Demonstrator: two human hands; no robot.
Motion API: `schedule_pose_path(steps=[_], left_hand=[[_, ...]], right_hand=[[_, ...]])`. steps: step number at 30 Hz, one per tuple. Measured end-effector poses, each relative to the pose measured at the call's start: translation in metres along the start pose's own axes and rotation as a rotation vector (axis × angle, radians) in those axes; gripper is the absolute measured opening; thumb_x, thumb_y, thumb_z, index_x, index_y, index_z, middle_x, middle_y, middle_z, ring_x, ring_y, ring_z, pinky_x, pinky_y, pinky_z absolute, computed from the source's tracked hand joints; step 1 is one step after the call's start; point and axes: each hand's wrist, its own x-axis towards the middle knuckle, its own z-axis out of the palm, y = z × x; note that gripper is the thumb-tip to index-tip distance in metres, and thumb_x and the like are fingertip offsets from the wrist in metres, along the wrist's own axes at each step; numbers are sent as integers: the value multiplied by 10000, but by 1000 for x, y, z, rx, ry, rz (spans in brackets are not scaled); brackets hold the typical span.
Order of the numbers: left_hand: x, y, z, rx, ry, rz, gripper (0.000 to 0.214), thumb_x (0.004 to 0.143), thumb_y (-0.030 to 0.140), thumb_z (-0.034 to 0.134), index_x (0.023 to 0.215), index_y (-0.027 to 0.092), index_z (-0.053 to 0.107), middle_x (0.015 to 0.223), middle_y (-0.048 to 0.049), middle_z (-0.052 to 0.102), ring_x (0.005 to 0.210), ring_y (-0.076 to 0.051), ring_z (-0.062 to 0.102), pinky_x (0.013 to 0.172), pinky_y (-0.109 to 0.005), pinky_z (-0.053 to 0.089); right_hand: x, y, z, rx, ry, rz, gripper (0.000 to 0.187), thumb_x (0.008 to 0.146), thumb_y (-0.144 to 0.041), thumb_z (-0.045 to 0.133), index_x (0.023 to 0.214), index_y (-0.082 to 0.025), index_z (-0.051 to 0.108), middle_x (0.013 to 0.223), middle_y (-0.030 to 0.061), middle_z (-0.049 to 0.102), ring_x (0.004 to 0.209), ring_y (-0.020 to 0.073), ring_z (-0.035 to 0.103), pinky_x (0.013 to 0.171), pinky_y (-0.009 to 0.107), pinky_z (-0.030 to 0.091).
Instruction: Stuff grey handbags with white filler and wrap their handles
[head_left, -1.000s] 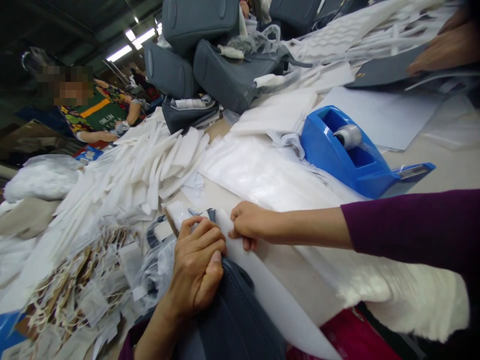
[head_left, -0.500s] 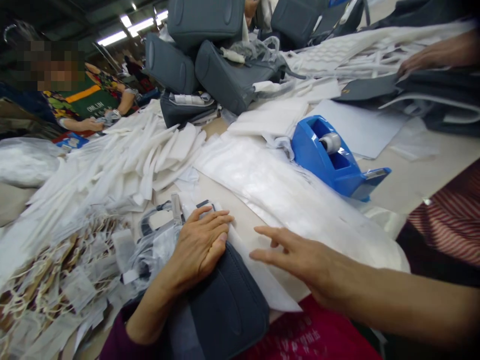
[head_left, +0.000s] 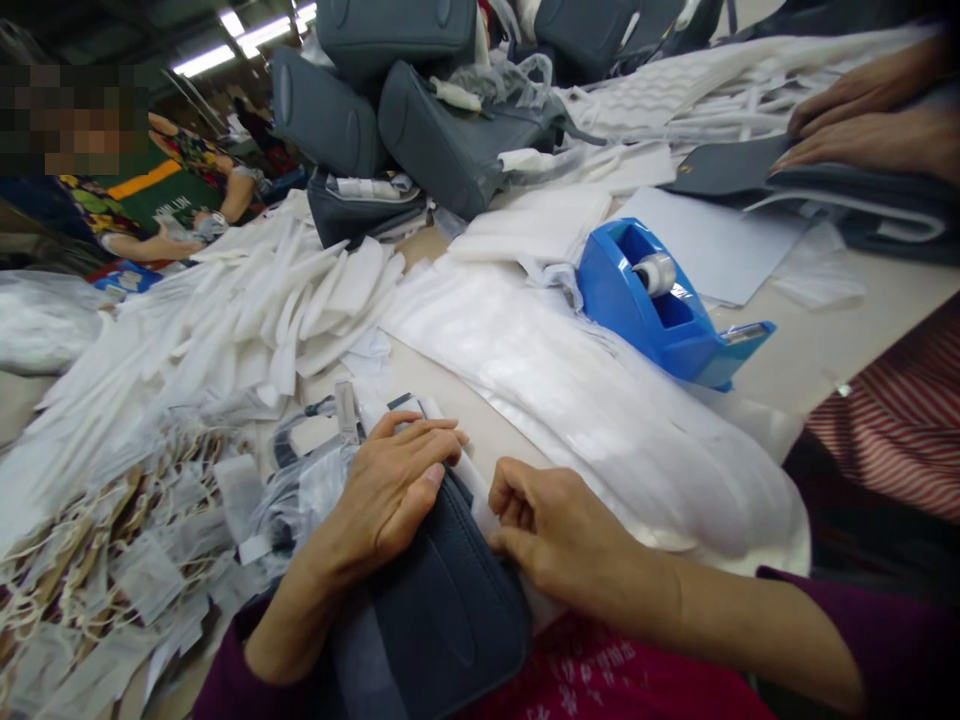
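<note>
A dark blue-grey handbag (head_left: pixel 450 590) lies on its side at the front, with a smooth base panel toward me. My left hand (head_left: pixel 397 480) rests flat over the bag's upper end, fingers stretched out and pressing on it. Close to the bag's right edge, my right hand (head_left: pixel 555 520) has its fingers curled in a pinch on a thin white sheet (head_left: pixel 476 490), which runs along that side of the bag. Its fingertips are partly hidden. Left of the bag, its handle (head_left: pixel 289 430) and clear plastic-wrapped parts (head_left: pixel 300 500) stick out.
A blue tape dispenser (head_left: pixel 645 300) stands beyond a stack of white foam sheets (head_left: pixel 600 430). More foam strips (head_left: pixel 247 300) and stringed tags (head_left: pixel 112 540) cover the left. Several grey bags (head_left: pixel 465 140) are piled behind. At right, another person's hands (head_left: pixel 877 130) press a dark bag piece.
My right hand has come left to the bag's edge, and its fingers have closed on the white sheet. My left hand stays on the bag. The co-worker's second hand has come into view.
</note>
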Motion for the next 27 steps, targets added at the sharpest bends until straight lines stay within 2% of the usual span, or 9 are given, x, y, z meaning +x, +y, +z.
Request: schedule_pose_path(steps=[4, 6, 9, 12, 15, 17, 19, 23, 27], left_hand=[[-1, 0, 1, 0, -7, -1, 366, 915, 227, 268, 1118, 185, 570, 1174, -75, 652, 1209, -205, 517, 1038, -421, 286], [0, 0, 2, 29, -7, -1, 365, 919, 221, 279, 1135, 189, 571, 1174, -70, 650, 1185, -201, 526, 1037, -419, 279], [2, 1, 6, 126, -17, -10, 314, 926, 224, 317, 1034, 199, 611, 1102, -51, 665, 1100, -201, 549, 1021, -424, 277], [5, 3, 11, 221, -12, -9, 271, 924, 236, 349, 869, 193, 611, 945, -35, 665, 1007, -202, 548, 983, -425, 299], [7, 4, 13, 281, 5, 8, 256, 913, 228, 367, 773, 189, 578, 830, -21, 640, 977, -201, 535, 981, -425, 303], [7, 5, 14, 311, 21, 9, 261, 913, 226, 372, 748, 186, 571, 790, -14, 631, 955, -195, 529, 999, -429, 294], [8, 6, 15, 336, 34, 2, 272, 916, 227, 376, 743, 183, 580, 768, -12, 632, 921, -186, 527, 1021, -432, 281], [9, 11, 15, 381, 59, -14, 309, 923, 235, 383, 701, 176, 590, 733, -17, 655, 849, -172, 526, 1027, -429, 279], [17, 22, 23, 405, 145, -21, 348, 933, 249, 377, 698, 171, 621, 732, -36, 687, 849, -175, 529, 1005, -421, 293]], right_hand=[[25, -20, 7, 33, -30, 73, 180, 650, -40, 542, 560, -183, 480, 518, -49, 481, 488, 81, 443, 463, 203, 287], [29, -22, 9, 167, -66, 125, 169, 694, -64, 519, 582, -186, 486, 507, -50, 465, 465, 83, 439, 451, 198, 313], [13, -12, 6, 317, -109, 182, 150, 794, -114, 449, 782, -192, 576, 624, -24, 550, 541, 111, 531, 506, 215, 424], [-17, 1, 6, 160, 55, 75, 281, 856, -179, 457, 1105, -221, 582, 907, 37, 615, 779, 155, 597, 716, 294, 503], [-35, 4, 20, 16, 144, 69, 622, 817, -285, 597, 1395, -242, 371, 1165, 100, 569, 982, 218, 585, 870, 385, 492], [-34, -1, 33, -24, 141, 79, 841, 751, -308, 673, 1470, -246, 239, 1326, 129, 486, 1177, 279, 507, 985, 454, 434], [-25, -8, 44, -29, 163, 74, 914, 708, -284, 694, 1480, -259, 206, 1408, 122, 419, 1301, 304, 403, 1070, 489, 351], [-9, -11, 49, 94, 168, 71, 886, 708, -252, 656, 1472, -282, 209, 1315, 95, 510, 1208, 271, 515, 1006, 444, 427], [-18, 3, 32, 99, 132, 52, 859, 754, -266, 612, 1486, -260, 162, 1157, 86, 598, 1013, 243, 627, 838, 391, 523]])
